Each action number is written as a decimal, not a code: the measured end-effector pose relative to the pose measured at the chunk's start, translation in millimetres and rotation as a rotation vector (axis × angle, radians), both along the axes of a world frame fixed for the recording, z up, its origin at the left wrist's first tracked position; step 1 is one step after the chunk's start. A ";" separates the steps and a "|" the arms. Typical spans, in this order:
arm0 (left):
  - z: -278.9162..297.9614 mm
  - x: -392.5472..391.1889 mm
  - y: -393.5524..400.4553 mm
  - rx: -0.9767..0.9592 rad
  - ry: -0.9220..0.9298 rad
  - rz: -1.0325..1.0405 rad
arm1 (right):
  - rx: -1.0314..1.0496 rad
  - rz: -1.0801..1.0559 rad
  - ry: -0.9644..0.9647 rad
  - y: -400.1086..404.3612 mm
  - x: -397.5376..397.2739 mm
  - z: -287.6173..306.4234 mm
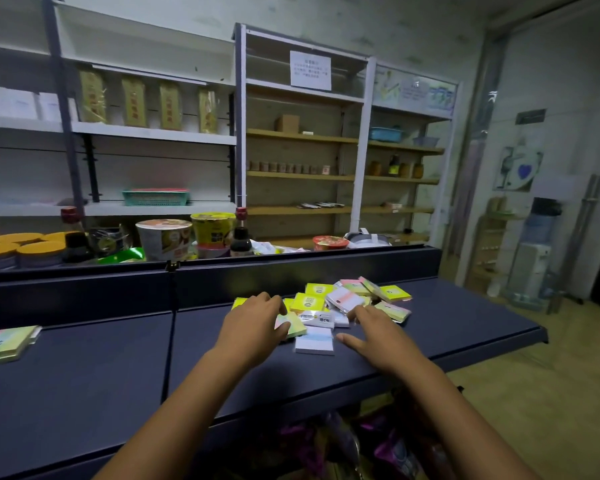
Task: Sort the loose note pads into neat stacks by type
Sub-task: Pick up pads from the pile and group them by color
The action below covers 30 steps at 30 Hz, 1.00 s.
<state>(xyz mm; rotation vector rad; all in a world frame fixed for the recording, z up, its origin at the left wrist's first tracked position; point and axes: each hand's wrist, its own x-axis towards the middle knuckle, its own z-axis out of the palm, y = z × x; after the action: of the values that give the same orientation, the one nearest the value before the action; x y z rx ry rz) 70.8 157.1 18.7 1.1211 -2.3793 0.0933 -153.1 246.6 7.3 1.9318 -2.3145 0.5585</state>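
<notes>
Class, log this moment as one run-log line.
stage: sorting | left hand: on pastel pad | right hand: open beside white pad | pile: unsorted
</notes>
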 end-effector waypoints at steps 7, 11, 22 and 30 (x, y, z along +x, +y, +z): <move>-9.7 -37.7 -44.0 0.011 0.008 -0.027 | 0.021 -0.030 -0.009 -34.0 -33.6 -7.6; -17.3 -59.8 -76.2 0.056 0.026 -0.020 | 0.010 -0.043 -0.015 -63.9 -52.7 -7.2; -47.9 -111.8 -128.1 0.258 0.126 0.110 | 0.004 -0.044 -0.050 -117.4 -83.6 -23.2; -71.4 -128.7 -140.1 0.251 0.204 0.239 | -0.036 0.021 -0.059 -131.3 -110.8 -22.8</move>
<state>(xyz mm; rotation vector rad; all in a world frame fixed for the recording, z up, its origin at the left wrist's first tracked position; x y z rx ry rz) -57.9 17.1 -52.7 1.4547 -2.1095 -0.2335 -264.0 115.3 -15.5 1.9519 -2.3040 0.6634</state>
